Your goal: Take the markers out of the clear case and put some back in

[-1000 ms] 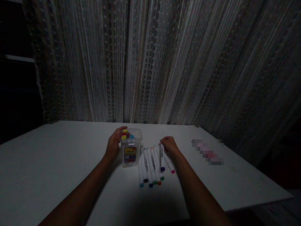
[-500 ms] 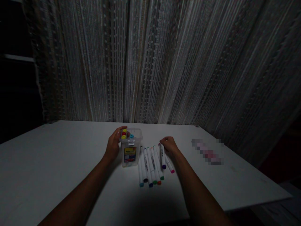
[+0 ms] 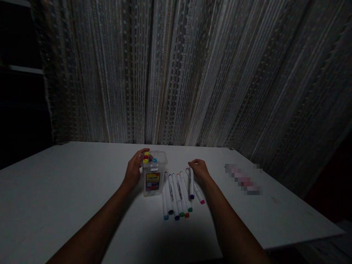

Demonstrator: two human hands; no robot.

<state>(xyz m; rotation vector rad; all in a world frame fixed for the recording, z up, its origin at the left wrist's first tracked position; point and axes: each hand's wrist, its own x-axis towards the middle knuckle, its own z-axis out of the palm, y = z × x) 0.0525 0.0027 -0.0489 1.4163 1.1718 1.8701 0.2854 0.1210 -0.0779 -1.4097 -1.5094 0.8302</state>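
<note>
A clear plastic box [image 3: 154, 189] with a yellow and dark label stands upright on the table. Several markers [image 3: 146, 157] with yellow, red and blue ends are inside it. My left hand [image 3: 134, 169] is wrapped around the box's left side, its fingers partly hidden behind. To the right of the box, several white markers [image 3: 176, 198] with coloured ends lie side by side. My right hand [image 3: 199, 169] pinches the top of a purple-ended marker [image 3: 191, 185], over a pink-ended marker [image 3: 198, 193] on the right of the row.
Everything rests on a white table [image 3: 82, 190]. Toward its right side lies a blurred pinkish object [image 3: 243, 179]. A patterned curtain [image 3: 170, 73] hangs along the far edge.
The purple-ended marker in my right hand has turned slightly. My left hand stays on the box, and the view has shifted a little.
</note>
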